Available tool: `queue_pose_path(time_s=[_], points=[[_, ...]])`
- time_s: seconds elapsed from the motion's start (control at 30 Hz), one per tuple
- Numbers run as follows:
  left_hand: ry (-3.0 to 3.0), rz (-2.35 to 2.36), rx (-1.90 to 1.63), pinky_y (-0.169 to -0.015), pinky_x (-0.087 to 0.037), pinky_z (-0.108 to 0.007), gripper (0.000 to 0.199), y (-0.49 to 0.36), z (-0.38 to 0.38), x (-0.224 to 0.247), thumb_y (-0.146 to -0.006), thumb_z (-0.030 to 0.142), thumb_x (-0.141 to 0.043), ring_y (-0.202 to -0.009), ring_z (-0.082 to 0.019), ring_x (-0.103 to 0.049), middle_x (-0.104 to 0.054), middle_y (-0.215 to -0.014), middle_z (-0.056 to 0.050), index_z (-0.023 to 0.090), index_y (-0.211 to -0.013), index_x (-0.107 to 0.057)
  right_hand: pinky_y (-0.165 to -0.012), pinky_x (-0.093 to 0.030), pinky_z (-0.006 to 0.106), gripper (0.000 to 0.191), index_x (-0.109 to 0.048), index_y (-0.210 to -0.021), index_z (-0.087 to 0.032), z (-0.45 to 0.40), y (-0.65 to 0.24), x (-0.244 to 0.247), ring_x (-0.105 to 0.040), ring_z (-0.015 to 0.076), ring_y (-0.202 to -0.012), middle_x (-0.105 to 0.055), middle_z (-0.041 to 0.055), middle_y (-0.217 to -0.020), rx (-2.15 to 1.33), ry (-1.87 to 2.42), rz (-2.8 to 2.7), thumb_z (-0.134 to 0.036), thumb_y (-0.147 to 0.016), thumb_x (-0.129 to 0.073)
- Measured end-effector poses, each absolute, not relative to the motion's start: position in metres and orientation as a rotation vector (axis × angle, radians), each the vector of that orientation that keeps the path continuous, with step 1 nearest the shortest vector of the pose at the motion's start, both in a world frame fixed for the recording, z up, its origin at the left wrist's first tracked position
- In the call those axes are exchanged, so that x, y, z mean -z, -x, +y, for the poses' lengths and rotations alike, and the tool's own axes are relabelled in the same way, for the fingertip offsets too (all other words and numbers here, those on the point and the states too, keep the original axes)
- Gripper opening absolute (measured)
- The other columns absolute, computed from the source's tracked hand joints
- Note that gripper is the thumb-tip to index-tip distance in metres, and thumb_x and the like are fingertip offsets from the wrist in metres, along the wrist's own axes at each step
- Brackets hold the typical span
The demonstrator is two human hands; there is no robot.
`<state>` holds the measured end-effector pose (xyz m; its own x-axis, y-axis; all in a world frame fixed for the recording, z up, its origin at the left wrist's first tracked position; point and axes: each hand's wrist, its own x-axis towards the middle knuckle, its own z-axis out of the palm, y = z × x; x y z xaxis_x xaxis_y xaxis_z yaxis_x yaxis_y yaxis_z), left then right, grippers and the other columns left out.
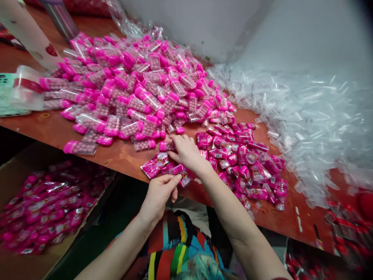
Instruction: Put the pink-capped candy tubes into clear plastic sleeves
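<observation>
My left hand is at the table's front edge, thumb and fingers pinched on a shiny printed pink wrapper. Another printed pink wrapper lies flat just left of it. My right hand reaches past to the far side, thumb and forefinger closed around a small clear tube with a pink cap. Small pink balls fill tubes of this kind, heaped in a large pile right beyond my hands. To the right of my right wrist lies a heap of pink-wrapped packs.
Many clear plastic pieces spread over the table's right side. Below the table edge at left stands a cardboard box of pink packs. A clear container with a red band and a metallic bottle stand at left. Red-topped items lie at far right.
</observation>
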<state>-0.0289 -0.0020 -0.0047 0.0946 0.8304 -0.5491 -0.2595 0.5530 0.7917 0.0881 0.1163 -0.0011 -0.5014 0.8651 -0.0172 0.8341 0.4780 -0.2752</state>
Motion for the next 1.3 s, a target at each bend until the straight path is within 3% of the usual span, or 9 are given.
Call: queue_pose_path(time_s=[0.1,0.3,0.4,0.5,0.63,0.87,1.1,1.2,1.3], points=[[-0.536,1.212,-0.9,-0.041,-0.03,-0.021,0.036,0.029,-0.007,0.002,-0.076,0.044,-0.071,-0.039,-0.008,-0.04,-0.049,-0.04,0.002,0.015,-0.056,-0.061,-0.093,-0.039,0.047,0.042,-0.049,-0.133,-0.017,0.121,-0.082,0.002,-0.046,0.0313,-0.115,-0.057,0.0156,-0.126,-0.455,1.506,-2.577,-0.027,-0.093,-0.053],[-0.345,1.116,-0.984,-0.041,-0.031,-0.021,0.03,0.036,-0.014,-0.001,-0.075,0.037,-0.074,-0.04,-0.008,-0.04,-0.048,-0.042,0.004,0.015,-0.062,-0.06,-0.089,-0.044,0.035,0.022,-0.062,-0.111,-0.013,0.103,-0.099,0.002,-0.056,0.0217,-0.097,-0.059,0.011,-0.106,-0.61,1.512,-2.131,-0.021,-0.091,-0.054],[-0.226,1.046,-1.041,-0.04,-0.031,-0.021,0.03,0.033,-0.014,-0.001,-0.072,0.032,-0.078,-0.04,-0.007,-0.04,-0.046,-0.045,0.006,0.015,-0.061,-0.056,-0.074,-0.047,0.029,0.017,-0.059,-0.105,-0.018,0.06,-0.122,-0.01,-0.057,0.0155,-0.078,-0.061,0.0033,-0.09,-0.836,1.43,-1.664,-0.029,-0.094,-0.052],[-0.138,1.022,-1.082,-0.039,-0.031,-0.02,0.032,0.026,-0.013,-0.001,-0.067,0.028,-0.082,-0.04,-0.005,-0.039,-0.043,-0.047,0.008,0.016,-0.061,-0.052,-0.054,-0.041,0.024,0.021,-0.056,-0.093,-0.02,0.005,-0.136,-0.018,-0.049,0.0098,-0.055,-0.059,-0.0013,-0.075,-1.257,1.356,-1.315,-0.039,-0.096,-0.048],[-0.118,1.007,-1.09,-0.038,-0.033,-0.02,0.031,0.014,-0.013,0.001,-0.065,0.028,-0.083,-0.04,-0.005,-0.041,-0.047,-0.049,0.007,0.015,-0.066,-0.055,-0.044,-0.034,0.023,0.03,-0.051,-0.114,-0.023,-0.046,-0.13,-0.009,-0.044,0.008,-0.046,-0.059,-0.0038,-0.069,-1.427,1.331,-0.989,-0.042,-0.092,-0.056],[-0.229,0.97,-0.993,-0.041,-0.037,-0.022,0.034,0.002,-0.022,0.003,-0.072,0.04,-0.078,-0.037,-0.008,-0.044,-0.048,-0.043,0.007,0.017,-0.067,-0.053,-0.042,-0.032,0.021,0.046,-0.042,-0.123,-0.026,-0.067,-0.108,0.015,-0.049,0.0093,-0.051,-0.058,-0.0042,-0.07,-1.399,1.313,-0.754,-0.043,-0.086,-0.062],[-0.38,0.943,-0.892,-0.042,-0.034,-0.022,0.036,0.001,-0.026,0.0,-0.078,0.046,-0.071,-0.037,-0.008,-0.043,-0.047,-0.041,0.005,0.016,-0.066,-0.055,-0.038,-0.027,0.017,0.056,-0.033,-0.133,-0.024,-0.072,-0.12,0.009,-0.038,0.0056,-0.041,-0.055,-0.007,-0.065,-1.563,1.233,-0.721,-0.041,-0.087,-0.06],[-0.417,0.965,-0.864,-0.041,-0.031,-0.02,0.035,-0.001,-0.025,-0.003,-0.074,0.042,-0.076,-0.036,-0.006,-0.038,-0.044,-0.04,0.006,0.016,-0.063,-0.054,-0.043,-0.038,0.019,0.056,-0.032,-0.137,-0.024,-0.073,-0.124,0.009,-0.048,0.0085,-0.047,-0.055,-0.006,-0.067,-1.539,1.284,-0.806,-0.039,-0.09,-0.057],[-0.407,0.933,-0.86,-0.041,-0.031,-0.02,0.037,-0.003,-0.026,-0.002,-0.074,0.04,-0.076,-0.037,-0.005,-0.037,-0.044,-0.04,0.006,0.016,-0.059,-0.052,-0.06,-0.051,0.027,0.054,-0.035,-0.14,-0.025,-0.077,-0.124,0.013,-0.059,0.0126,-0.063,-0.06,-0.0021,-0.077,-1.377,1.378,-1.015,-0.035,-0.091,-0.057]])
